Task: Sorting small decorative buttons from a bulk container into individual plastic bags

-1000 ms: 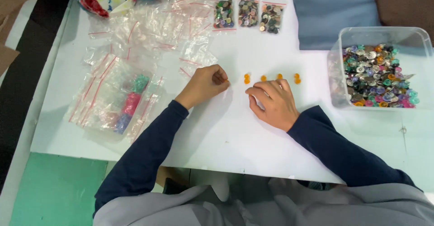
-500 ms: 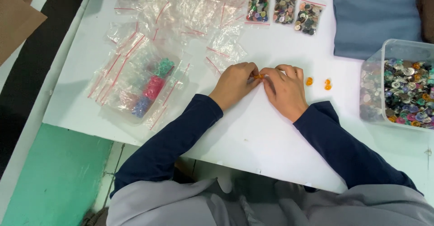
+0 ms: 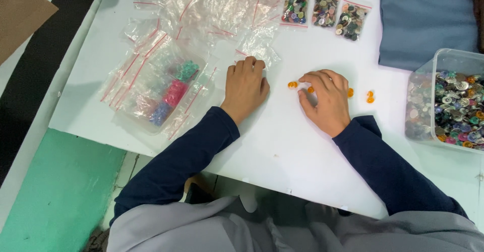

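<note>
On the white table (image 3: 282,146) lie a few small orange buttons: one (image 3: 292,84) between my hands, more (image 3: 370,97) to the right. My right hand (image 3: 326,100) rests palm down over the row, its fingertips touching an orange button. My left hand (image 3: 246,86) lies flat on the table, fingers reaching an empty clear zip bag (image 3: 258,48) at its tips. It holds nothing that I can see.
A heap of clear zip bags (image 3: 201,10) covers the far left; one pack (image 3: 169,93) holds green, pink and blue buttons. Three filled button bags (image 3: 325,10) lie at the back. A clear tub of mixed buttons (image 3: 456,106) stands right, blue cloth (image 3: 428,20) behind it.
My hands were together pinching at the orange buttons; they have since parted. The left hand slid left toward the zip bags and lies flat. The view shifted slightly.
</note>
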